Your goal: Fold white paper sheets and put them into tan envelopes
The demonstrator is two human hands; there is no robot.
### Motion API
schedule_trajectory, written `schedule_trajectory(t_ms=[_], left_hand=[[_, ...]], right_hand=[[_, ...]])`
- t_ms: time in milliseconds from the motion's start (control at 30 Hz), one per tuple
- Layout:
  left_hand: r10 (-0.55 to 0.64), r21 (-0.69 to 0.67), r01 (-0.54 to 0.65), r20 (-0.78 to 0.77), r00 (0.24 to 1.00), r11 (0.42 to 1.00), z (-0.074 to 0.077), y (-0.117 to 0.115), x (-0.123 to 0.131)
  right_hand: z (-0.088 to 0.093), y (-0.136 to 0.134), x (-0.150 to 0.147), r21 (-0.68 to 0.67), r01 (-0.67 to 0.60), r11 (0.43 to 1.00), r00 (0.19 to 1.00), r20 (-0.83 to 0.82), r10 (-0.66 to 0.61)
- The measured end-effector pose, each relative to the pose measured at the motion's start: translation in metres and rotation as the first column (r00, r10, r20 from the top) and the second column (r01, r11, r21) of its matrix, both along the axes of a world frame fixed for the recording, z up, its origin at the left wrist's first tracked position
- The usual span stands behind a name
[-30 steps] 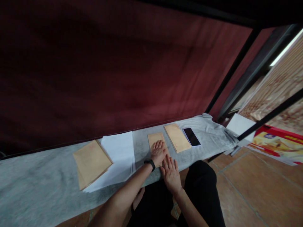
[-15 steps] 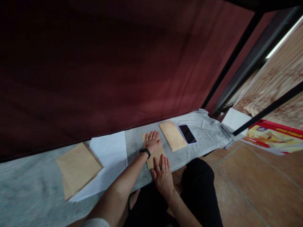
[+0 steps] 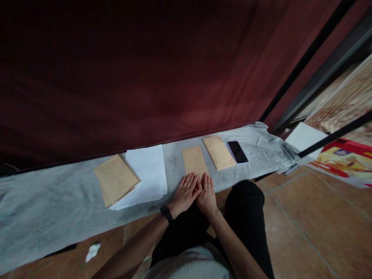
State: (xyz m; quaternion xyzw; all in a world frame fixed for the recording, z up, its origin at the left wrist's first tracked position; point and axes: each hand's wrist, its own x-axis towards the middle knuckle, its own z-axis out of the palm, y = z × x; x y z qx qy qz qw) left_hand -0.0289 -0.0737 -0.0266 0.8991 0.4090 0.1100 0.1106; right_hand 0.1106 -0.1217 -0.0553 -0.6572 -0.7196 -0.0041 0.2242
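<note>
Closest to the body, the left hand (image 3: 184, 194), a black band (image 3: 166, 215) at its wrist, and the right hand (image 3: 207, 197) lay palm down side by side, their fingers stretched out flat and pinching nothing that showed. The hands' inner edges met or nearly met; which, I could not tell. Straight ahead of the fingertips was a flat, rectangular tan paper envelope (image 3: 194, 159), its near end at or under them — its long axis ran away from the hands, the far end leaning a little left. Neither hand was clearly nearer: the left one's fingers lay across the left part of that near end, the right one's by its near right corner. Left of the left hand, well apart from it, spread a stack of white paper sheets (image 3: 148, 170), its left side beneath a skewed pile of tan paper envelopes (image 3: 116, 178). Ahead and to the right of the right hand sat a neat stack of tan paper envelopes (image 3: 219, 153) and, just beside it farther right, a dark-screened phone (image 3: 237, 152) in a pale purple case. A grey, plush-looking cloth (image 3: 52, 201) lay under all these — beyond it, ahead of both hands, rose a dark red panel (image 3: 145, 77).
</note>
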Motion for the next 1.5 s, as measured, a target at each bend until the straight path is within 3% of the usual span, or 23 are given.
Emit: schedule_trajectory(t_ms=[167,433,533,733,967,1100,1267,1500], left_hand=[[-0.039,0.028,0.039,0.0,0.999,0.999,0.005,-0.018,-0.014],[-0.079,-0.048,0.079,0.006,0.997,0.996,0.013,-0.022,-0.024],[-0.07,-0.059,0.071,0.02,0.997,0.996,0.01,-0.024,-0.023],[-0.065,-0.099,0.066,0.014,0.998,0.993,0.007,-0.027,-0.022],[-0.078,-0.137,0.086,0.063,0.995,0.987,0.015,-0.029,-0.023],[-0.083,-0.088,0.086,0.036,0.996,0.992,0.012,-0.03,-0.024],[-0.094,0.065,0.103,-0.127,0.987,0.993,0.005,-0.031,-0.024],[-0.072,0.18,0.108,-0.192,0.979,0.978,-0.001,-0.03,-0.024]], right_hand=[[0.006,0.0,0.014,-0.045,-0.041,0.998,0.999,-0.018,0.04],[0.009,-0.006,0.044,-0.077,-0.077,0.994,0.997,-0.008,0.077],[0.013,-0.011,0.043,-0.09,-0.064,0.994,0.998,-0.026,0.062],[0.017,-0.025,0.017,-0.133,-0.201,0.971,0.979,-0.047,0.196],[0.017,-0.027,0.03,-0.099,-0.113,0.989,0.994,-0.024,0.111],[0.016,-0.027,0.049,-0.069,-0.06,0.996,0.998,0.026,0.062],[0.017,-0.024,0.062,-0.012,-0.036,0.999,0.996,0.081,0.037],[0.016,-0.023,0.042,-0.01,-0.175,0.984,0.975,0.14,0.175]])
